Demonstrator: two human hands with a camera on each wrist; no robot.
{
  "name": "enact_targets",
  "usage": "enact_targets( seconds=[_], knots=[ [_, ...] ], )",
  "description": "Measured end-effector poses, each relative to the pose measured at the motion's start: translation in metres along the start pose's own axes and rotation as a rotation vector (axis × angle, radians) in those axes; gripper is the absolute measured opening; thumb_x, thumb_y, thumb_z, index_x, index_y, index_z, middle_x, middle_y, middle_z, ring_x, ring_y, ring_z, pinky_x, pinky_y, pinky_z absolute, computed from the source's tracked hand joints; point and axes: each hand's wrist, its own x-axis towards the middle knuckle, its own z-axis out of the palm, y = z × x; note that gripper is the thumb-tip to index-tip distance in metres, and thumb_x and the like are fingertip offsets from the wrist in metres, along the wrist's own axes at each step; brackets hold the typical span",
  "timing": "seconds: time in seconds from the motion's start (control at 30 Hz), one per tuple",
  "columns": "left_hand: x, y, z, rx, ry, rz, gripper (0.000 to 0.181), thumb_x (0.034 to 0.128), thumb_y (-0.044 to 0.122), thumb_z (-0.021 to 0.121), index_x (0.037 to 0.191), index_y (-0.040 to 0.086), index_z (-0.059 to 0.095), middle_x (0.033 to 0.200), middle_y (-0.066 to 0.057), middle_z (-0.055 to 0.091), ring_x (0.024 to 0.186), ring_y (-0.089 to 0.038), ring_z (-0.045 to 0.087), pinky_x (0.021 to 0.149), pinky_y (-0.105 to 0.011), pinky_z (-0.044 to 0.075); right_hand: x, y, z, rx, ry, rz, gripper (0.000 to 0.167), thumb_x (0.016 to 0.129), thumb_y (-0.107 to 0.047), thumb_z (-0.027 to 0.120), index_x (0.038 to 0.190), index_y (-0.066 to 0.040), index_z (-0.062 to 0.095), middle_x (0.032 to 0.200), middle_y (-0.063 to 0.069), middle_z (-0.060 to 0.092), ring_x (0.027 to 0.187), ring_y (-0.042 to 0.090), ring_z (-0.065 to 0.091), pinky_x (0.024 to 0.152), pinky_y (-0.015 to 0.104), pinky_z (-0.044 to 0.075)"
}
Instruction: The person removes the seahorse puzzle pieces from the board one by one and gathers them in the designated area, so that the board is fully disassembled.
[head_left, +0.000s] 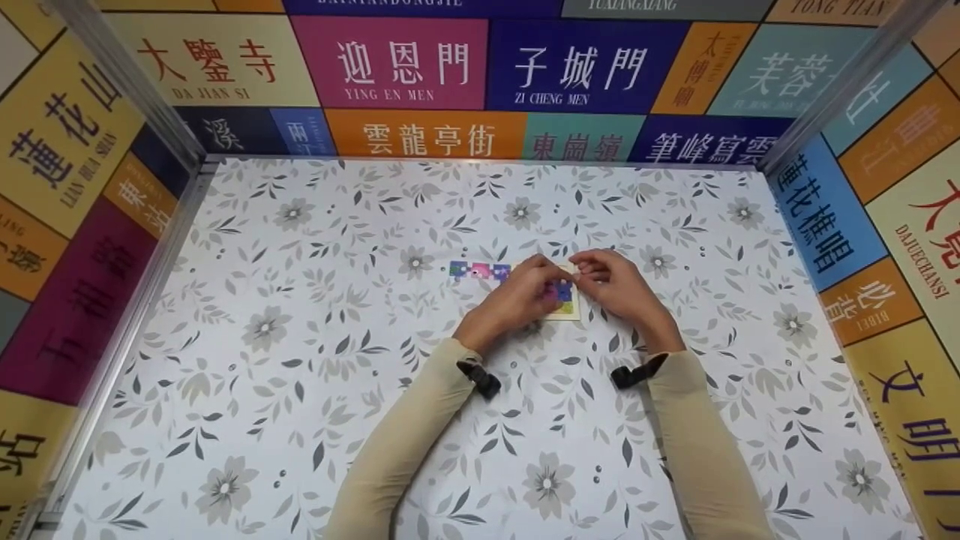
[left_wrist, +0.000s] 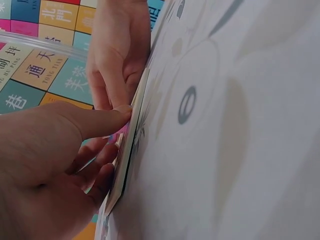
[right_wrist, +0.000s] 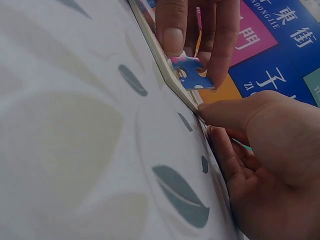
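Observation:
A puzzle board with a pale yellow border (head_left: 574,315) lies flat on the table, with purple, blue and yellow pieces inside. My left hand (head_left: 517,296) is over its left part; in the right wrist view, the fingers of that hand (right_wrist: 220,45) pinch a blue and pink puzzle piece (right_wrist: 192,74) just above the board (right_wrist: 172,82). At the board's upper right corner, my right hand (head_left: 615,289) grips the edge between thumb and curled fingers. From the left wrist camera, my left hand (left_wrist: 55,155) partly hides the board (left_wrist: 131,145), with my right hand (left_wrist: 117,55) beyond.
Left of the board, beside my left hand, lie a green and purple piece (head_left: 456,268), a pink piece (head_left: 480,271) and another purple piece (head_left: 501,271). Printed panels (head_left: 390,64) border the flowered tabletop (head_left: 262,390) at the back and both sides.

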Motion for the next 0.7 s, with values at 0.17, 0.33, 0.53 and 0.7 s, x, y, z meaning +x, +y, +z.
enact_targets(
  seconds=[0.17,0.33,0.53,0.7],
  knots=[
    [-0.0003,-0.0011,-0.0005,0.02,-0.015,0.002,0.046,0.0971,-0.003,0.068,0.142,0.008,0.071,0.124,-0.016,0.066,0.113,-0.028,0.06,0.1,-0.038,0.051,0.0003,0.0004,0.0,0.003,-0.002,-0.004,0.037,0.104,-0.02,0.072,0.14,-0.011,0.069,0.127,0.016,0.066,0.114,0.023,0.067,0.094,0.013,0.051],
    [-0.0012,-0.0015,0.0001,0.042,-0.009,-0.001,0.045,0.1006,-0.001,0.066,0.143,0.012,0.072,0.123,-0.013,0.063,0.113,-0.026,0.057,0.099,-0.037,0.05,-0.0002,0.0,-0.0001,-0.005,-0.005,0.004,0.036,0.105,-0.021,0.072,0.14,-0.012,0.069,0.128,0.015,0.065,0.115,0.023,0.067,0.095,0.015,0.051],
    [-0.0006,0.0002,0.0,0.087,0.003,0.011,0.043,0.1033,0.0,0.063,0.142,0.013,0.072,0.12,-0.014,0.063,0.11,-0.027,0.057,0.097,-0.038,0.049,-0.001,-0.0015,0.0,-0.012,-0.009,-0.001,0.037,0.105,-0.023,0.072,0.141,-0.012,0.068,0.13,0.015,0.065,0.116,0.025,0.067,0.096,0.016,0.051],
    [-0.001,0.0005,-0.0009,0.109,-0.016,0.011,0.043,0.1037,0.0,0.063,0.144,0.012,0.071,0.122,-0.015,0.063,0.113,-0.029,0.058,0.1,-0.04,0.05,-0.0016,-0.0023,0.0001,-0.017,-0.007,-0.01,0.038,0.105,-0.023,0.072,0.141,-0.011,0.068,0.13,0.015,0.065,0.116,0.024,0.068,0.095,0.014,0.051]
  ],
)
